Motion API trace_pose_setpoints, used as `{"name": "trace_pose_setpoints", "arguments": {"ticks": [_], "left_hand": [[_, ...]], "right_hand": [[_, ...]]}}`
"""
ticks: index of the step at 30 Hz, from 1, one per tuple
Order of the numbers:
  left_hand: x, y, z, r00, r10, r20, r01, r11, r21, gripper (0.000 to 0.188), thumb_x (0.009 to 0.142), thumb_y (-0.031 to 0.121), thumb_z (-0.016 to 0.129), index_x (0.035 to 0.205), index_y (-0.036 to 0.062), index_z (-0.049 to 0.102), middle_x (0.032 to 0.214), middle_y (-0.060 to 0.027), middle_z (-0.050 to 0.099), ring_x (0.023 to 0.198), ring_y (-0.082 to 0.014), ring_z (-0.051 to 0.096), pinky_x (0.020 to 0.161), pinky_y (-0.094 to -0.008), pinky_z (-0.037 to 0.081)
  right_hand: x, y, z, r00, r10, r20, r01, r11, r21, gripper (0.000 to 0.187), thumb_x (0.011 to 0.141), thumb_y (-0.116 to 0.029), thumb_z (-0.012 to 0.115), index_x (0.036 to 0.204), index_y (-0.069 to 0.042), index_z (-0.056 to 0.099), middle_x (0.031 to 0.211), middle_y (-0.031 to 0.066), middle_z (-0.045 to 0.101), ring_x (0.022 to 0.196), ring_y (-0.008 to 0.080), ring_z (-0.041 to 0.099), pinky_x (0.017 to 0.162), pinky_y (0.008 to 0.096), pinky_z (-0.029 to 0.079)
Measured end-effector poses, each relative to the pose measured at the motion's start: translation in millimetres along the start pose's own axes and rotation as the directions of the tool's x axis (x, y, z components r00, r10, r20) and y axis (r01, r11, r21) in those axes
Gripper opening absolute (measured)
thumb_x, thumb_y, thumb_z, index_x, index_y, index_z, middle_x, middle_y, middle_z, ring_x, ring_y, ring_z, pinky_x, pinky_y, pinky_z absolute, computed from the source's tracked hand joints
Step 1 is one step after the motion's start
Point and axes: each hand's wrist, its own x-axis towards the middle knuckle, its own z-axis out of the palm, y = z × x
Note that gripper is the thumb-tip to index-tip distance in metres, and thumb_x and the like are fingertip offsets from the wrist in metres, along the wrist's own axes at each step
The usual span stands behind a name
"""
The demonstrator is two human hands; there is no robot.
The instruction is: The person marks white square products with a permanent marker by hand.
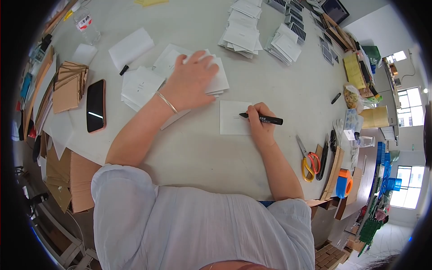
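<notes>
My right hand [262, 120] grips a black marker [272, 120], its tip over a white card [229, 123] that lies flat on the table. Short dark marks show near the middle of that card. With fingers spread, my left hand [193, 78] rests on or just above a loose pile of white cards [220, 81]; whether it touches them I cannot tell. Another stack of white cards [140, 85] lies beside my left wrist, with a black marker cap [123, 70] close to its far side.
A phone [96, 108] and brown cardboard pieces [67, 92] lie at left. Stacked white cards [243, 31] stand at the back. On the right are scissors [308, 164], a black cutter [323, 157] and an orange and blue tape dispenser [344, 183]. A clear bottle [86, 27] stands far left.
</notes>
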Motion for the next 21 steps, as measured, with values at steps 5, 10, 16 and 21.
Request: {"name": "trace_pose_setpoints", "arguments": {"ticks": [5,10,16,21], "left_hand": [[-0.8,42.5,1.7,0.947,0.250,0.203,-0.194,0.946,-0.260,0.043,0.063,0.035,0.072,0.094,0.0067,0.059,0.116,-0.0080,0.053,0.123,-0.0257,0.038,0.099,-0.0489,0.028],[-7.3,53.2,12.6,0.880,0.330,0.341,-0.259,0.936,-0.237,0.051,0.063,0.045,0.073,0.090,0.0015,0.063,0.110,-0.0096,0.054,0.122,-0.0249,0.037,0.102,-0.0481,0.024],[-14.1,56.3,15.5,0.867,0.313,0.389,-0.239,0.944,-0.227,0.052,0.064,0.045,0.073,0.092,0.0014,0.061,0.109,-0.0099,0.054,0.121,-0.0240,0.037,0.102,-0.0476,0.023],[-15.0,56.9,22.4,0.866,0.310,0.392,-0.233,0.944,-0.232,0.050,0.064,0.044,0.073,0.089,0.0020,0.061,0.102,-0.0083,0.054,0.115,-0.0230,0.040,0.101,-0.0469,0.024]], "right_hand": [[1.4,-1.2,1.1,0.999,-0.002,0.044,0.005,0.998,-0.062,0.016,0.084,-0.008,0.061,0.072,-0.001,0.053,0.062,0.0012,0.052,0.058,0.0070,0.043,0.054,0.0236,0.037],[2.6,-4.0,4.3,0.998,-0.057,0.030,0.061,0.987,-0.150,0.013,0.083,-0.007,0.062,0.073,-0.001,0.055,0.062,0.0032,0.055,0.057,0.0082,0.046,0.053,0.0251,0.039],[-4.7,-5.9,1.9,0.998,-0.062,0.031,0.065,0.992,-0.112,0.017,0.082,-0.006,0.062,0.069,-0.001,0.052,0.060,0.0017,0.052,0.056,0.0069,0.044,0.052,0.0239,0.038],[-8.5,0.4,-0.8,1.000,-0.006,0.030,0.009,0.995,-0.096,0.019,0.082,-0.006,0.061,0.066,-0.001,0.051,0.058,0.0013,0.051,0.054,0.0065,0.042,0.049,0.0240,0.036]]}}
